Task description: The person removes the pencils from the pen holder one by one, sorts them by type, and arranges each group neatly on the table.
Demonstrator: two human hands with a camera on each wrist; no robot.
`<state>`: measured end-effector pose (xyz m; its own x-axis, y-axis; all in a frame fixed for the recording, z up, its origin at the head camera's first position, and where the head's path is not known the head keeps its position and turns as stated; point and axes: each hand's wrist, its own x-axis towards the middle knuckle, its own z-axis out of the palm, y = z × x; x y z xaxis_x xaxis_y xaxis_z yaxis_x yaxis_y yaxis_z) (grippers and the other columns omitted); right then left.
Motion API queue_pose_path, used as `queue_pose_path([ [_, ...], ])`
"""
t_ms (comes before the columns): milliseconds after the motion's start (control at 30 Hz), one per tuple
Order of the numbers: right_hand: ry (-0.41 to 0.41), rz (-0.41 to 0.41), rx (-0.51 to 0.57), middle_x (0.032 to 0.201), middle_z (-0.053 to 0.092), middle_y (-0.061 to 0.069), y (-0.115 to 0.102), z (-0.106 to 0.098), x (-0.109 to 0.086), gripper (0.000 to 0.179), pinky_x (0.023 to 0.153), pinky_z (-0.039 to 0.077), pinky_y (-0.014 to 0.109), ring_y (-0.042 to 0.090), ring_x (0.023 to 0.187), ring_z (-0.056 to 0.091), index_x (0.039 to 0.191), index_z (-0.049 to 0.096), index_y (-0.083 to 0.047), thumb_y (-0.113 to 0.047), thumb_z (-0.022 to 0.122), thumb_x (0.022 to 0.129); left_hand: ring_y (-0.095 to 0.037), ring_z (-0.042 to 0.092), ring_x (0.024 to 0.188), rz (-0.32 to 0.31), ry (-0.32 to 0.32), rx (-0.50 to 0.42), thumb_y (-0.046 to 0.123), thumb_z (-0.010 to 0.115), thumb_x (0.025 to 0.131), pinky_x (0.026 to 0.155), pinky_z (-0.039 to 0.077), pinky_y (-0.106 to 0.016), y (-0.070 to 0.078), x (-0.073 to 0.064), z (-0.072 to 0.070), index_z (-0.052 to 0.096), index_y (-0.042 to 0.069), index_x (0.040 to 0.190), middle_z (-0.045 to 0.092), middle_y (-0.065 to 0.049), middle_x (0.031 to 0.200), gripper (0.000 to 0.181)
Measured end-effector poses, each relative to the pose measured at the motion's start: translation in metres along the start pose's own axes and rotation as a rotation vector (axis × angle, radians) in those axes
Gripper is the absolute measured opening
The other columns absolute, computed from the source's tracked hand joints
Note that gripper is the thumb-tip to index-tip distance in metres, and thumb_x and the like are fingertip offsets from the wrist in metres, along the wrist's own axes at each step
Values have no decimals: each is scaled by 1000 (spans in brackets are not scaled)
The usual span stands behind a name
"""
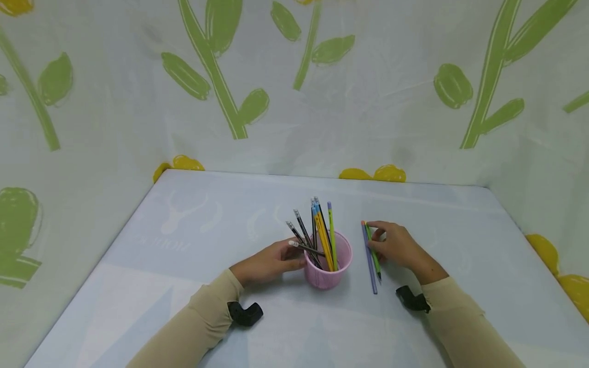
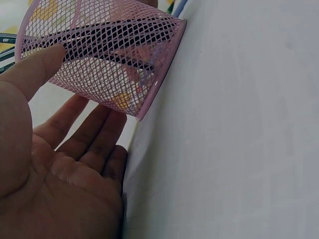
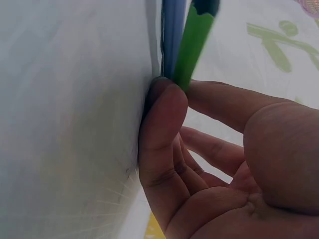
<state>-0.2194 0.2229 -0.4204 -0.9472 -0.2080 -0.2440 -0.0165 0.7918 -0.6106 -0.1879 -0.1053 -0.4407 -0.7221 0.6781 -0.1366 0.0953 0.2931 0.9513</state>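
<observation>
A pink mesh pencil cup [image 1: 324,278] stands upright on the table, holding several pencils [image 1: 325,235], black, yellow and lime. At its left side is my left hand [image 1: 271,263]; the left wrist view shows the thumb [image 2: 42,69] by the mesh wall and the other fingers extended, loosely spread, near its base. To the right of the cup, my right hand [image 1: 395,247] pinches a green pencil [image 1: 374,255] between thumb and fingertips. The green pencil [image 3: 193,50] is close to the table, its dark end toward the person. Beside it lies a blue-purple pencil [image 1: 369,266].
A pale, faintly patterned cloth covers the table [image 1: 294,327]. Behind and beside it hang white cloth walls [image 1: 391,117] with green leaf and yellow prints. Black wrist devices are on the left sleeve [image 1: 245,314] and the right sleeve [image 1: 412,299].
</observation>
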Motion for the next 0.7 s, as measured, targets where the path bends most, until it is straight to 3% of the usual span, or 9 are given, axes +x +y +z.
queue_pose_path([
  [233,-10,22,-17,106,64,15,-2,3,-1,59,59,51,27,12,63,60,145,48,0,-15,71,93,-25,36,149,-7,-13,-1,32,58,102,124,26,-46,-1,0,0,43,15,149,42,-4,158,52],
  [500,38,5,-15,111,63,16,-9,3,-2,57,61,55,27,15,68,61,145,50,-11,-19,71,93,-26,37,148,-5,-8,-8,33,58,102,123,27,-46,1,0,-1,44,14,148,43,-5,157,51],
  [567,69,-21,-24,111,64,16,-11,2,-4,54,61,55,26,17,72,60,144,52,-11,-21,70,94,-26,37,148,-9,-9,-7,33,58,102,123,27,-46,0,0,-1,44,14,147,44,-6,157,51],
  [700,179,-150,-31,106,67,14,-19,1,-11,45,65,56,30,21,83,63,137,57,-8,-19,69,95,-26,38,147,-6,-5,-7,32,58,102,123,28,-46,-1,1,0,44,13,148,44,-5,157,52],
])
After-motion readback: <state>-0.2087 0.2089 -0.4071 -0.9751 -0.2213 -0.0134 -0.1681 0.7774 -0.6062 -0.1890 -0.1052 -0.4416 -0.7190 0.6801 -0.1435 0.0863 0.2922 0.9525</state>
